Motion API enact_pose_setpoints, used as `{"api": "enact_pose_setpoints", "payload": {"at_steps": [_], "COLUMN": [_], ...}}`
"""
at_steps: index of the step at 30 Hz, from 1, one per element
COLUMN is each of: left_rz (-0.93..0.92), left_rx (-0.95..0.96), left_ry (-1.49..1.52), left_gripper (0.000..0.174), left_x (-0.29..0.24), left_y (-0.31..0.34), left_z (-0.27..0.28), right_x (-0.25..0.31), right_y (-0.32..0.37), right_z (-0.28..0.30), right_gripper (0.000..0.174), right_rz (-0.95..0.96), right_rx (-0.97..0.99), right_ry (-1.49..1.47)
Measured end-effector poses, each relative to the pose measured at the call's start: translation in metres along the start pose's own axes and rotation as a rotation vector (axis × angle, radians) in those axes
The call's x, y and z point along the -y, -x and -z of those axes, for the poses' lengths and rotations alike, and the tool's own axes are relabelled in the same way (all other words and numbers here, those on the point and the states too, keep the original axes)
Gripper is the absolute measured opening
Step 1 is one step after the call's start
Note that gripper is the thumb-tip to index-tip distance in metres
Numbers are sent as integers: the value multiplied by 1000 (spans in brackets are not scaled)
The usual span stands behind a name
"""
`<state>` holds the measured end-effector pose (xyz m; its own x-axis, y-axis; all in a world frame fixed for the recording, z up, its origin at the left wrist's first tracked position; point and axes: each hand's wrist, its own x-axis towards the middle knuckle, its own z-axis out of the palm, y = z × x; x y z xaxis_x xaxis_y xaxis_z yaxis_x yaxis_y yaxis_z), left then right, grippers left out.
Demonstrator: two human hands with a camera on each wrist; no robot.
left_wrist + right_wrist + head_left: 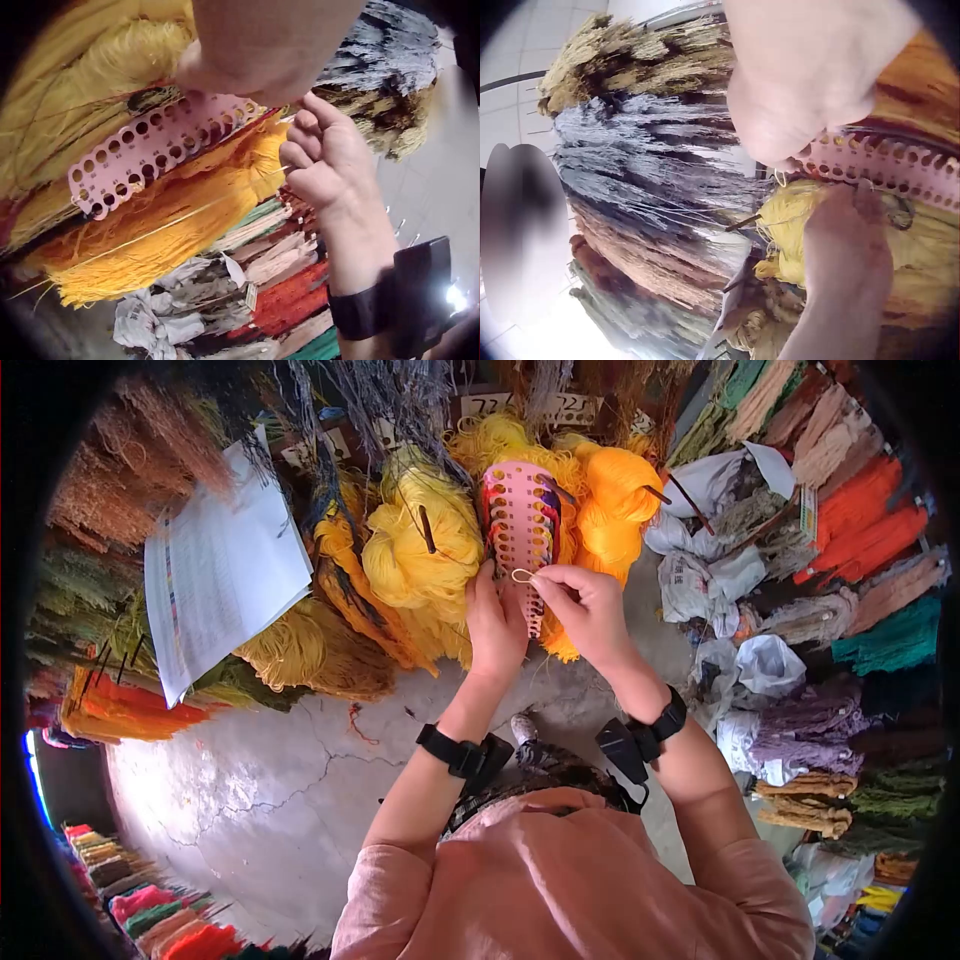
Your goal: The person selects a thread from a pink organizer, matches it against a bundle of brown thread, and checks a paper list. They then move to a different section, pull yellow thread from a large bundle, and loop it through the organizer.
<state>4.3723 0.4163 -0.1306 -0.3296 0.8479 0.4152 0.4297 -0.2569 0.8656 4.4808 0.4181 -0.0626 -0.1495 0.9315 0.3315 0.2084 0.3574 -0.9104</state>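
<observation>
A long pink card (518, 500) with rows of holes along its edges stands out over the hanging yellow yarn, with coloured threads tied along its sides. My left hand (497, 625) grips the card by its lower left edge. Just right of it, my right hand (590, 615) pinches a pale yellow thread (781, 178) between thumb and forefinger, and a small loop of it sticks out over the card. The left wrist view has a strand running from the right hand (330, 161) across the orange yarn (172, 247).
Yellow skeins (425, 555) hang left of the card and a bright orange skein (615, 495) right, on dark pegs. A printed sheet (225, 570) hangs farther left. Plastic bags (705, 585) and many coloured yarns line the right wall. Below is a cracked grey floor (260, 780).
</observation>
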Motion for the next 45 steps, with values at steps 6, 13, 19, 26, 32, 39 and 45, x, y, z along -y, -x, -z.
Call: {"api": "enact_pose_setpoints", "payload": {"at_steps": [6,13,19,26,32,39,45], "left_rz": [-1,162,178,256,248,356,438], "left_rx": [72,169,129,98,172,259,331], "left_ry": [135,185,295,511,479,562,712], "left_gripper": [21,16,16,19,19,18,20], "left_x": [6,-8,-9,4,5,-1,2], "left_y": [-6,-4,-3,-5,-14,-19,-22], "left_z": [-4,-10,-11,-19,-7,5,10], "right_x": [-17,-26,-26,-18,-11,-10,-12], "right_y": [-13,-25,-32,-36,-38,-40,-41], "right_z": [0,17,26,27,24,20,13], "right_gripper": [12,8,8,8,8,6,4], "right_rz": [37,110,197,220,249,285,335], "right_rx": [14,-3,89,146,188,210,193], "right_ry": [15,160,331,365,366,435,462]}}
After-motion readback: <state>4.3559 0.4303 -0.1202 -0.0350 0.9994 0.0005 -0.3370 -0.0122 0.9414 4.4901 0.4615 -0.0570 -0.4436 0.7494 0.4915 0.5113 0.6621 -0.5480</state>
